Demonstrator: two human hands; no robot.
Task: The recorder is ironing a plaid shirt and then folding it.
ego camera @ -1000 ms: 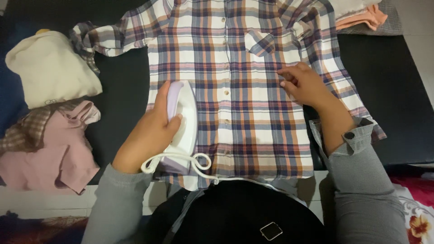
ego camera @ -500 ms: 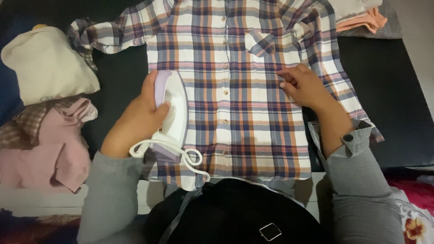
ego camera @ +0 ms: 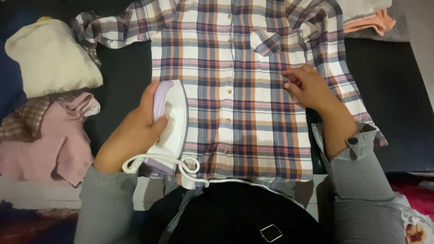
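Note:
A plaid button-up shirt (ego camera: 244, 81) in white, purple and orange lies flat, front up, on a black surface (ego camera: 389, 99). My left hand (ego camera: 135, 129) grips the handle of a white and lilac iron (ego camera: 169, 124), which rests on the shirt's left side near its edge. The iron's white cord (ego camera: 181, 167) loops at its rear. My right hand (ego camera: 307, 86) presses flat on the shirt's right side, just below the chest pocket (ego camera: 266, 41).
A cream garment (ego camera: 49, 58), a checked cloth (ego camera: 25, 119) and a pink garment (ego camera: 49, 144) are piled at the left. Folded peach and white clothes (ego camera: 368, 16) sit at the top right. A black bag with a metal buckle (ego camera: 271, 232) lies against my body.
The iron slid left and away along the shirt's left side, then came back slightly towards me. My right hand stayed pressed on the shirt. The view shifted a little.

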